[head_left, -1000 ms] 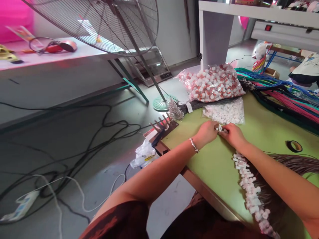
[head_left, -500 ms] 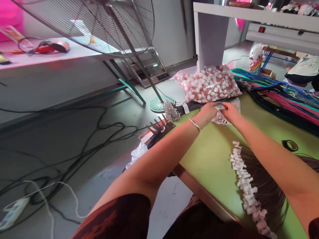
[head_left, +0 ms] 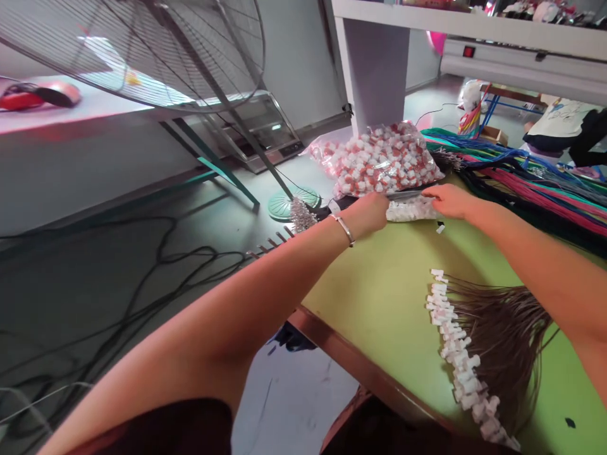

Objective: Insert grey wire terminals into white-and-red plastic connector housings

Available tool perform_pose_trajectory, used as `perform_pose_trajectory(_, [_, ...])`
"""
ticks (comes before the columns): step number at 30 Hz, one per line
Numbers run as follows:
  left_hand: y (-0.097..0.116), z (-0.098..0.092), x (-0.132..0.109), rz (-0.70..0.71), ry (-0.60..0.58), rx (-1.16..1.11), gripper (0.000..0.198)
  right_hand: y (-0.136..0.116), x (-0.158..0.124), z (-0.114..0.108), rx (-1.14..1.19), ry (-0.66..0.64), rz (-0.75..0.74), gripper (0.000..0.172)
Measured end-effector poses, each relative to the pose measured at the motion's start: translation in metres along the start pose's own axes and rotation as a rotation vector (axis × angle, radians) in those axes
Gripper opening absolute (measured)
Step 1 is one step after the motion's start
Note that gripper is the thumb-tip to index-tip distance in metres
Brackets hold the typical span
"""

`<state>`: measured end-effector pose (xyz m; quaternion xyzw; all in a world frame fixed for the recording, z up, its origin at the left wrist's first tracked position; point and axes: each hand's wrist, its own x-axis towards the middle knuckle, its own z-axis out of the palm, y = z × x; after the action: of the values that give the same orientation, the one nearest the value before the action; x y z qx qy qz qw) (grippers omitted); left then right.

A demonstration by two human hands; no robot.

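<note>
Clear bag of white connectors (head_left: 411,209) lies at the far edge of the green worktop (head_left: 393,297), just under the bigger bag of red-and-white connectors (head_left: 379,165). Nearer, a brown wire bundle (head_left: 502,341) ends in a row of white plugs. Both hands touch the clear bag. The left hand (head_left: 372,212) hides its fingers, so I cannot tell their state. The right hand (head_left: 448,200) lays its fingers close together on the bag's top edge.

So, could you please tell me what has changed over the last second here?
Both hands moved forward across the table: the left hand and right hand now touch opposite ends of the small bag of white connectors. The wired connector row and red-and-white bag stayed put.
</note>
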<state>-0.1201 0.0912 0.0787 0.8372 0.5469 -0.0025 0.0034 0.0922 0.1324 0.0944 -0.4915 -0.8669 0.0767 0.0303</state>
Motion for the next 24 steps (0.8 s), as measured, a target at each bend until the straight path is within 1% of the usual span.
perform_pose_trajectory(1, [0.001,0.001,-0.002,0.002,0.002,0.039,0.026,0.002,-0.002,-0.001,0.028,0.006,-0.022,0.044])
perform_pose_trajectory(3, [0.002,0.005,-0.002,0.008,0.042,0.083,0.025,0.005,-0.012,-0.001,0.130,0.070,-0.051,0.041])
perform_pose_trajectory(6, [0.000,0.014,0.002,0.066,0.096,0.101,0.025,0.010,-0.037,0.008,0.326,0.253,-0.067,0.033])
perform_pose_trajectory(7, [-0.002,0.017,0.003,0.095,0.108,0.087,0.024,0.012,-0.047,0.013,0.357,0.308,-0.054,0.030])
perform_pose_trajectory(8, [-0.004,0.019,0.005,0.126,0.120,0.061,0.022,0.014,-0.056,0.019,0.350,0.331,-0.041,0.029])
perform_pose_trajectory(9, [-0.006,0.021,0.006,0.151,0.131,0.029,0.021,0.016,-0.064,0.025,0.303,0.320,-0.029,0.028])
perform_pose_trajectory(11, [-0.009,0.023,0.006,0.172,0.162,-0.023,0.020,0.020,-0.072,0.039,0.123,0.223,-0.024,0.027])
perform_pose_trajectory(13, [-0.010,0.023,0.003,0.175,0.185,-0.050,0.021,0.021,-0.071,0.053,-0.068,0.110,-0.032,0.028])
perform_pose_trajectory(14, [-0.010,0.022,0.001,0.174,0.192,-0.054,0.022,0.021,-0.067,0.059,-0.143,0.075,-0.035,0.028])
perform_pose_trajectory(17, [-0.010,0.022,-0.004,0.172,0.198,-0.049,0.024,0.019,-0.059,0.070,-0.279,0.033,-0.025,0.030])
perform_pose_trajectory(19, [-0.009,0.024,-0.007,0.161,0.185,-0.026,0.024,0.015,-0.061,0.070,-0.315,0.018,0.001,0.034])
perform_pose_trajectory(21, [-0.009,0.028,-0.009,0.180,0.190,0.005,0.024,0.009,-0.069,0.066,-0.301,0.034,-0.051,0.032])
perform_pose_trajectory(22, [-0.009,0.031,-0.010,0.200,0.209,0.015,0.024,0.005,-0.072,0.062,-0.274,0.068,-0.115,0.031])
perform_pose_trajectory(24, [-0.008,0.036,-0.011,0.240,0.264,0.013,0.023,-0.006,-0.072,0.054,-0.174,0.199,-0.236,0.029])
